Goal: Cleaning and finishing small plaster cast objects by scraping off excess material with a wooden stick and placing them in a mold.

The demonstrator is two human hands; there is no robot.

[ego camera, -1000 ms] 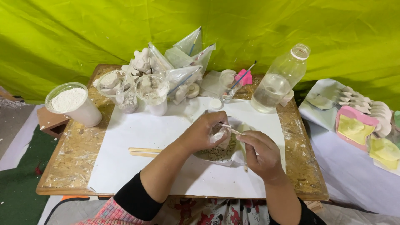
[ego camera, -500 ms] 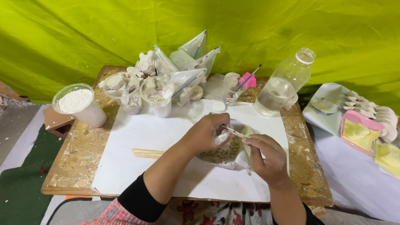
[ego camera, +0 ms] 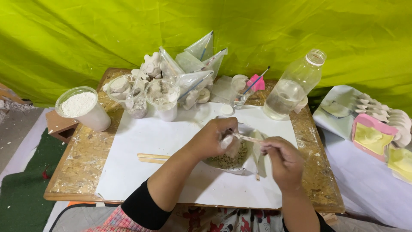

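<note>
- Green tarp fills the background behind the table.
- Table, a chipboard top with a white sheet laid over its middle.
- Side surface at right with a white cloth, bearing a pink mould and a row of white casts.
- Bottle, clear and part full of water, stands uncapped at the sheet's far right corner.
- Tub of white powder stands at the table's left edge.
- Cluster of plastic bags and cups with white lumps sits at the far side of the table.
- Bowl lined with clear plastic, holding grey-green mix, sits on the sheet under both hands.
- Left hand curls over the bowl, fingers closed around a small white piece.
- Right hand is just right of the bowl, fingers pinched on a thin stick whose tip reaches the white piece.
- Two wooden sticks lie side by side on the sheet, left of the bowl.
- Small cup with a pink-handled brush stands beside the bottle.
</note>
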